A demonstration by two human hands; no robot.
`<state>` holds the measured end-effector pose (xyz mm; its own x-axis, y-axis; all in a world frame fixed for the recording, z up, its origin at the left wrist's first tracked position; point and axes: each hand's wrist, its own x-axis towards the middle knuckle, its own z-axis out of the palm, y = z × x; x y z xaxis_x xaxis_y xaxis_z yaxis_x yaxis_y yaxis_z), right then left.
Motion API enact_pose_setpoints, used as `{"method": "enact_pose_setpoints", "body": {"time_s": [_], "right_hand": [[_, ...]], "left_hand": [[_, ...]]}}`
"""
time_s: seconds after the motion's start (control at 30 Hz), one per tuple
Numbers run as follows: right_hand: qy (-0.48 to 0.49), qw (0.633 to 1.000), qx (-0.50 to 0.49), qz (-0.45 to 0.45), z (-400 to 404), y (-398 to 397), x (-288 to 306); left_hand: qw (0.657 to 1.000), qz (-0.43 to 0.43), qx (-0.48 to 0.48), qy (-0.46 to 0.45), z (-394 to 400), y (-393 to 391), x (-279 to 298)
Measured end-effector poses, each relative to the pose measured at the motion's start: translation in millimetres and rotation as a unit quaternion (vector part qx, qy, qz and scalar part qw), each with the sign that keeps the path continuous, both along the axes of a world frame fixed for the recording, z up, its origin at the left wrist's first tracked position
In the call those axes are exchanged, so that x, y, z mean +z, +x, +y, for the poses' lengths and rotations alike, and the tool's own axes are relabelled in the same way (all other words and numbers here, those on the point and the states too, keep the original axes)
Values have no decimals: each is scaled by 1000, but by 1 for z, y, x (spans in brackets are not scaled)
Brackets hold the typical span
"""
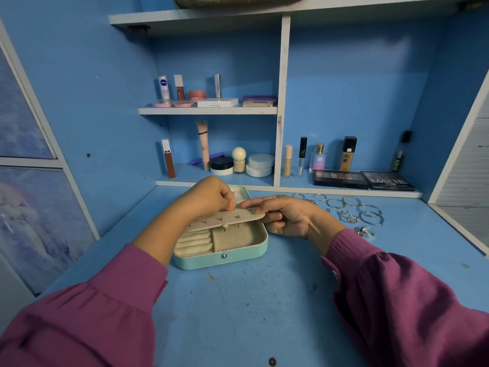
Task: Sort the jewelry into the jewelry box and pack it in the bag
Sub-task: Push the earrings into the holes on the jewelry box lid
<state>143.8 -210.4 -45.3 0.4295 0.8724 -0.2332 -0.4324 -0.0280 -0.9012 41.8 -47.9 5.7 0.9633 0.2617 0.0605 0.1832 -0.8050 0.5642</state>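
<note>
Your right hand (287, 217) pinches the cream earring panel (227, 218) steady over the mint jewelry box (238, 254); left hand (209, 196), at 10 o'clock, pinches in a stud.

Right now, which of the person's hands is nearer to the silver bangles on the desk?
Right. The right hand sits just left of the silver bangles; the left hand is farther off, over the jewelry box.

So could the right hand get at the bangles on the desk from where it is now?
Probably yes, once freed. The bangles lie in the open on the desk, just right of the right hand, with nothing between. But that hand is holding the earring panel above the jewelry box.
</note>
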Motion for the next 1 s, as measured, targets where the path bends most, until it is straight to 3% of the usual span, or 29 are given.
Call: {"method": "enact_pose_setpoints", "body": {"time_s": [0.7,1.0], "right_hand": [[-9,1000,-16,0,0,-4,3],[2,1000,-8,-8,-2,-6,3]], "left_hand": [[999,18,-36,31,7,5,-1],[993,18,-64,95,7,5,6]]}}
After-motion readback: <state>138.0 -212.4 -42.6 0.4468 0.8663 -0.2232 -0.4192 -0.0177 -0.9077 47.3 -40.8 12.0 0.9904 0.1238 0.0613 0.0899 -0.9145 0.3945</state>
